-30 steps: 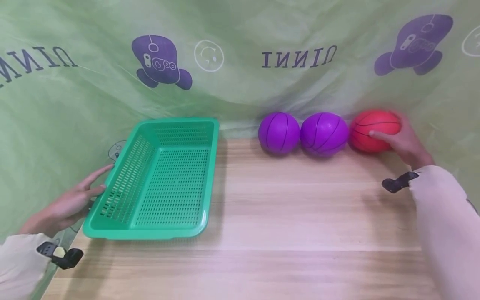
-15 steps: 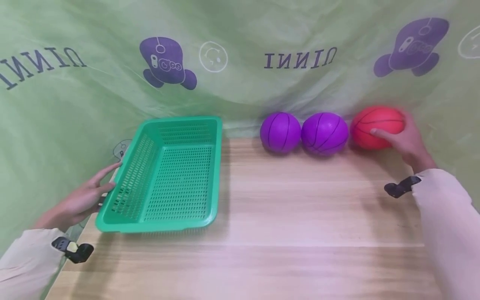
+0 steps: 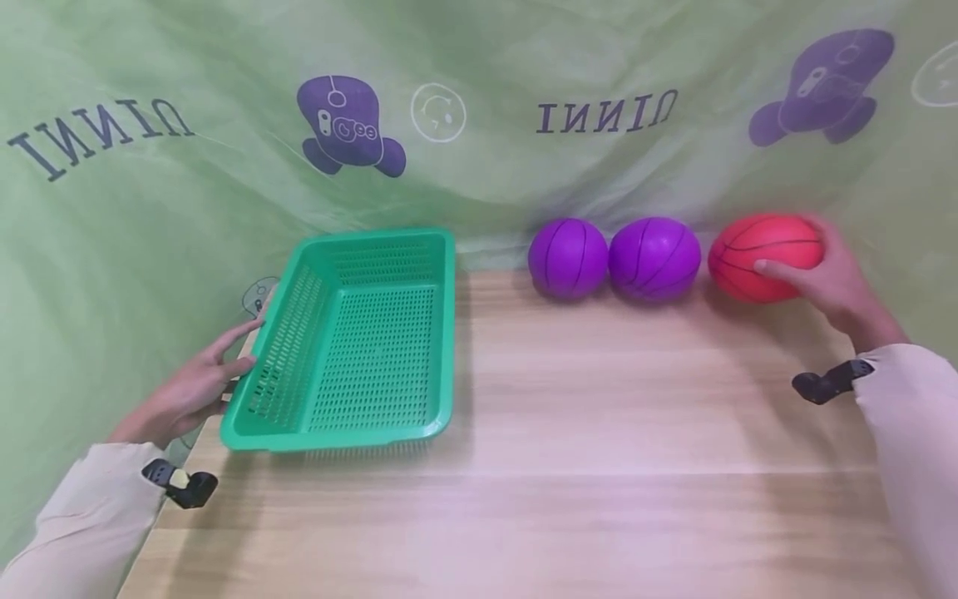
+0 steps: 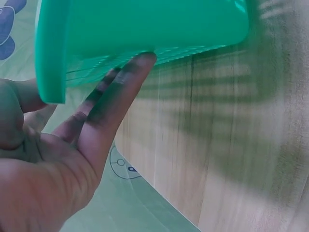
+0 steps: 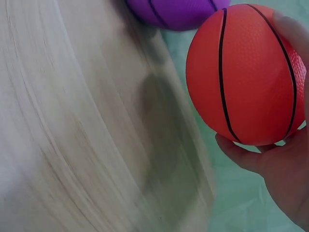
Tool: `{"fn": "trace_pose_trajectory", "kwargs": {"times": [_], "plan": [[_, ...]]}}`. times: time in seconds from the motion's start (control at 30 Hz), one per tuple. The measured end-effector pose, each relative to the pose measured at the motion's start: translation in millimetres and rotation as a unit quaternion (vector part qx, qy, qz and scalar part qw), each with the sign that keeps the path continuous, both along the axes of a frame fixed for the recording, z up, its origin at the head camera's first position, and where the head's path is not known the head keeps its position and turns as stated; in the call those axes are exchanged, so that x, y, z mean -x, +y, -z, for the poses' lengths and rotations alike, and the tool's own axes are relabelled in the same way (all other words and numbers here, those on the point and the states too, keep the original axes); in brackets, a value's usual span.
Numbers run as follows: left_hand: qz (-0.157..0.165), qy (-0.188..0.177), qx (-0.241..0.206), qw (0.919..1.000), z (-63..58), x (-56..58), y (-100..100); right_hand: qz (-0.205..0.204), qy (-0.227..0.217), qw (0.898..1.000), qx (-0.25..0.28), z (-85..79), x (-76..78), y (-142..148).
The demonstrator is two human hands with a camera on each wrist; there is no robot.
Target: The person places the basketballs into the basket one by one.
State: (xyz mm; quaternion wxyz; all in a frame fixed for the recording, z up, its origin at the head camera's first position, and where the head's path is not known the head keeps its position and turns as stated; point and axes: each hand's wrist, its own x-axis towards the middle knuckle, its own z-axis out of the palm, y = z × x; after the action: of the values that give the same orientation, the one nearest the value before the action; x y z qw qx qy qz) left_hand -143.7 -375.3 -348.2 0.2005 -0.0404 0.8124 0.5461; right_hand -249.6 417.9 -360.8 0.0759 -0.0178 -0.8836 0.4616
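The right hand [image 3: 831, 279] grasps the red ball [image 3: 763, 256], thumb across its front and fingers wrapped round the far side. In the right wrist view the ball [image 5: 246, 72] sits in the curled palm, and it seems to be lifted just clear of the wooden table [image 3: 561, 466], though the blur there makes that hard to confirm.

Taking the green basket [image 3: 359, 333] as the landmark: the red ball is well to its right, at the far end of a row of three. Two purple balls lie between, one [image 3: 567, 258] nearer the basket and the other [image 3: 654, 258] beside it, touching or nearly so. The red ball stands a little apart from the second purple one.

The left hand [image 3: 198, 387] rests against the basket's left side, fingers straight and relaxed, not clenched. From the left wrist view the fingertips [image 4: 140, 63] touch the underside of the rim. The basket holds nothing. A green printed cloth [image 3: 479, 83] hangs behind the basket and balls.
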Motion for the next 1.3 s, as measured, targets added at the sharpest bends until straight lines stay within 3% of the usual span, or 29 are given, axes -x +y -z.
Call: {"fn": "trace_pose_trajectory", "kwargs": {"times": [0.27,0.5,0.67,0.93,1.3], "plan": [[-0.001,0.003,0.003,1.0,-0.7,0.4,2.0,-0.017,0.009,1.0,0.002,-13.5,-14.2,-12.9],[-0.003,0.003,0.008,1.0,0.5,1.1,6.7,-0.03,0.017,0.999,-0.028,-28.8,-26.1,-28.0],[-0.008,0.0,0.006,0.9999,-0.7,-0.3,5.9,-0.029,0.011,0.998,-0.048,-30.3,-31.5,-33.2],[-0.012,-0.004,0.0,0.9999,-1.8,-1.9,6.8,-0.019,0.012,0.999,-0.029,-27.6,-42.3,-28.8],[-0.011,-0.001,0.0,0.9999,0.2,-0.6,5.2,-0.032,0.015,0.997,-0.066,-50.8,-58.0,-48.2]]}}
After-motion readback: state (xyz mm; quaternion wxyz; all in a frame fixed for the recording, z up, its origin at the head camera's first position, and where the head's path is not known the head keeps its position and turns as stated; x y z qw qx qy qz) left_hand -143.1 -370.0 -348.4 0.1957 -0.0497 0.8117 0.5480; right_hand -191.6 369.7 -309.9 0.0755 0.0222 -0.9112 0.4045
